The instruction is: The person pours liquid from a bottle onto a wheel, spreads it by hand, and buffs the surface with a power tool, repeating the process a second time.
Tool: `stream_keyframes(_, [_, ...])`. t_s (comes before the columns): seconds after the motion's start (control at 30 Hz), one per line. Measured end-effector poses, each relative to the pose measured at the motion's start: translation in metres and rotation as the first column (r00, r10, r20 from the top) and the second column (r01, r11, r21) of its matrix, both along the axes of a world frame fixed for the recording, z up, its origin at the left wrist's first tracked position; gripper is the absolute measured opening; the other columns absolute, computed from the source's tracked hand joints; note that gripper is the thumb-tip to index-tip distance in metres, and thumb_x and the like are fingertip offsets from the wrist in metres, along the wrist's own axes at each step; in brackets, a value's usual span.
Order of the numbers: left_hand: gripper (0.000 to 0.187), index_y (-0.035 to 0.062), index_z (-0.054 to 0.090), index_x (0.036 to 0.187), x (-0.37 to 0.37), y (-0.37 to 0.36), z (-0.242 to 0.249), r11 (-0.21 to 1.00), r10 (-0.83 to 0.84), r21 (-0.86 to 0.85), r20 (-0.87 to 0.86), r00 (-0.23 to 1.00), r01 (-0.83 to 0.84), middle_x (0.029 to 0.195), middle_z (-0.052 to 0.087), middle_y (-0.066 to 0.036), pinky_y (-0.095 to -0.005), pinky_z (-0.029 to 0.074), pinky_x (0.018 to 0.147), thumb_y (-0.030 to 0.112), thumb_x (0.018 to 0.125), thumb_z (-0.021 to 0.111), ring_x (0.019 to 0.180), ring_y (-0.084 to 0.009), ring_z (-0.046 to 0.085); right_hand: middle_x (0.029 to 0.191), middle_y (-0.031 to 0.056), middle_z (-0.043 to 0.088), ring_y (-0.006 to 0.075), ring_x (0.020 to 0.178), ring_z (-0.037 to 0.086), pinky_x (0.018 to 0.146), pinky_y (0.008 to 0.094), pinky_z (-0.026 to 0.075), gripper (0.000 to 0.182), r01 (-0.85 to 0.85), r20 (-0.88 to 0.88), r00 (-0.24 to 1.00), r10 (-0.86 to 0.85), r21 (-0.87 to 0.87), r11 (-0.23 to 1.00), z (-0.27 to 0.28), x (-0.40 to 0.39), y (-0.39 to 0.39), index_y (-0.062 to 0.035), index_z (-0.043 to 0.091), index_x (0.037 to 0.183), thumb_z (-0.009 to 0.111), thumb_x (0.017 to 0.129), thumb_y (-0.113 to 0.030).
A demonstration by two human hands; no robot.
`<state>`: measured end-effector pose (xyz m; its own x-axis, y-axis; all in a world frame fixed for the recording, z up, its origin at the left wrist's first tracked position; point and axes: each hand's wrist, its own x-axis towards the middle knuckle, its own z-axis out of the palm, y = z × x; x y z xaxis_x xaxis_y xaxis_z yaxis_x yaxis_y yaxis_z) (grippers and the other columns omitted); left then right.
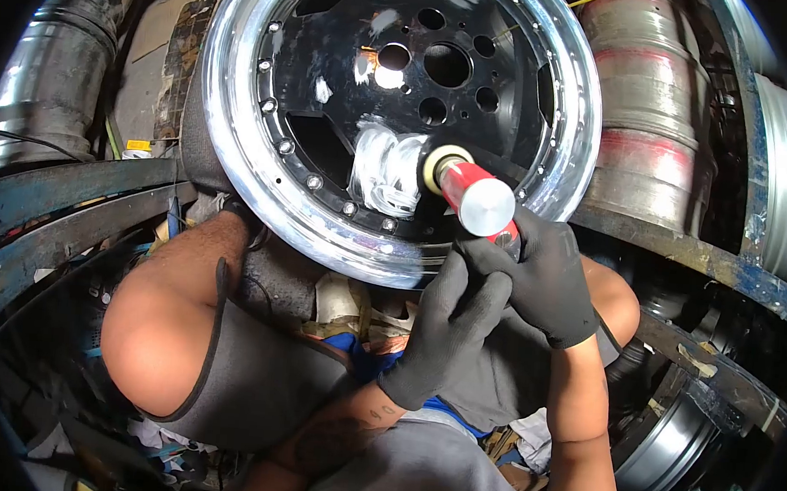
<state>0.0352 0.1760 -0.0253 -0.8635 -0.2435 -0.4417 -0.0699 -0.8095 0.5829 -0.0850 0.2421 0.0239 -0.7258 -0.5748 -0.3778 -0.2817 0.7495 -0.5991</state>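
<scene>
A car wheel with a black face and polished, bolt-studded lip sits in front of me. White paste or filler is smeared on the lower part of its face. The round pad of a red air sander meets the face at the right edge of this smear. My right hand, in a dark glove, wraps around the sander's body. My left hand, gloved the same way, closes on the sander from below, its fingertips partly hidden behind the tool and my other hand.
Silver wheel barrels are stacked at the right behind a blue metal rail. More metal rims stand at the left. A dark apron covers my lap between the bare knees. Another silver rim lies lower right.
</scene>
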Motion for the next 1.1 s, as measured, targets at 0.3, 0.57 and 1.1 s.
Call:
stream_keyframes(0.3, [0.024, 0.0018, 0.059, 0.118, 0.003, -0.001, -0.001, 0.994, -0.036, -0.107, 0.002, 0.999, 0.036, 0.091, 0.061, -0.001, -0.0281, 0.049, 0.070, 0.017, 0.101, 0.065, 0.080, -0.0079, 0.056, 0.084, 0.0204, 0.072, 0.0368, 0.076, 0.072, 0.070, 0.0421, 0.054, 0.036, -0.001, 0.042, 0.999, 0.002, -0.016, 1.000, -0.004, -0.001, 0.003, -0.0026, 0.073, 0.105, 0.079, 0.089, -0.035])
stream_keyframes(0.57, [0.034, 0.0008, 0.059, 0.125, -0.001, 0.002, -0.003, 0.963, -0.014, -0.270, -0.060, 0.998, -0.002, 0.095, 0.070, -0.008, -0.0312, 0.053, 0.075, 0.023, 0.101, 0.068, 0.081, -0.0130, 0.064, 0.085, 0.0171, 0.074, 0.0252, 0.075, 0.072, 0.073, 0.0388, 0.054, 0.039, 0.027, 0.213, 0.977, -0.026, -0.006, 1.000, 0.003, -0.009, 0.010, 0.0001, 0.073, 0.109, 0.078, 0.092, -0.034])
stream_keyframes(1.1, [0.035, 0.0018, 0.061, 0.121, 0.003, -0.007, 0.003, 0.929, -0.124, -0.348, 0.029, 0.992, 0.126, 0.097, 0.074, -0.013, -0.0360, 0.056, 0.077, 0.029, 0.101, 0.068, 0.087, -0.0202, 0.073, 0.082, 0.0140, 0.074, 0.0216, 0.074, 0.069, 0.073, 0.0374, 0.053, 0.039, -0.031, 0.230, 0.973, 0.028, 0.011, 0.999, 0.004, -0.012, 0.011, 0.0007, 0.073, 0.104, 0.076, 0.093, -0.037])
